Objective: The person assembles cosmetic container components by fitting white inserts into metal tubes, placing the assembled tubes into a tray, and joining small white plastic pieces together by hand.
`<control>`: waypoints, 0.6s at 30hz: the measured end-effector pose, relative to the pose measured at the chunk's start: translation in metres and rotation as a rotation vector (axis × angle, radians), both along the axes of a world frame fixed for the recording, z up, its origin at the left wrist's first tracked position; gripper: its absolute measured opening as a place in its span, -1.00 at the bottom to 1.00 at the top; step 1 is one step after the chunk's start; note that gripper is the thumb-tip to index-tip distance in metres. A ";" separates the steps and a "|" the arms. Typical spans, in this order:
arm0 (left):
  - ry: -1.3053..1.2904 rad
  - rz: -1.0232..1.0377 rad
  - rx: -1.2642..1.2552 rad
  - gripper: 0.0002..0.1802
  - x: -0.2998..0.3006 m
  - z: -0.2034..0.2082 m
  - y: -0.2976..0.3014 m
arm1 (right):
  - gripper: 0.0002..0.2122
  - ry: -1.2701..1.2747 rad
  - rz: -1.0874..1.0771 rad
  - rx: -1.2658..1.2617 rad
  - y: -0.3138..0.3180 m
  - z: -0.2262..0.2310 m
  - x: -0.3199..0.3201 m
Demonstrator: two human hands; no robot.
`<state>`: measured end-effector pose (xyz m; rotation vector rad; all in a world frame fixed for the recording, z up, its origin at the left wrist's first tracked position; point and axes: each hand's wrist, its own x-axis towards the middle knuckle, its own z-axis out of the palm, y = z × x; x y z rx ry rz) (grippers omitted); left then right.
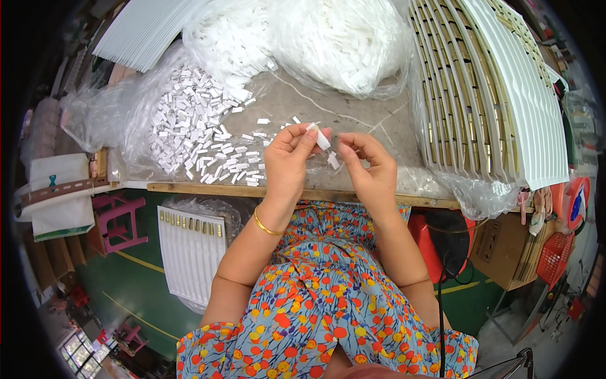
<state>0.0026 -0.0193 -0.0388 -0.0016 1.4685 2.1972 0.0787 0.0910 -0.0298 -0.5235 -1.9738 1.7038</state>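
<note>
Over the front part of the worktable (398, 145), my left hand (287, 161) pinches a small white plastic piece (321, 138) between thumb and fingers. Close to its right, my right hand (374, 170) has thumb and fingertips drawn together; whatever they grip, if anything, is too small to make out. A little white piece (332, 160) shows just below, between the two hands; I cannot tell if it is held or lying on the table. Left of my left hand spreads a loose heap of small white rectangular pieces (189, 120), some scattered toward my wrist.
Clear plastic bags of white parts (344, 47) bulge at the back. White corrugated trays with gold-coloured metal pieces (464, 95) stand at the right, and ridged white sheets (145, 31) lie far left. The table's wooden edge (233, 191) runs before me. A pink stool (118, 222) stands left.
</note>
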 end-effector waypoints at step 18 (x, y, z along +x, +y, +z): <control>0.178 -0.395 0.288 -0.83 -0.011 -0.010 -0.011 | -0.93 0.048 0.117 0.291 0.001 0.015 0.012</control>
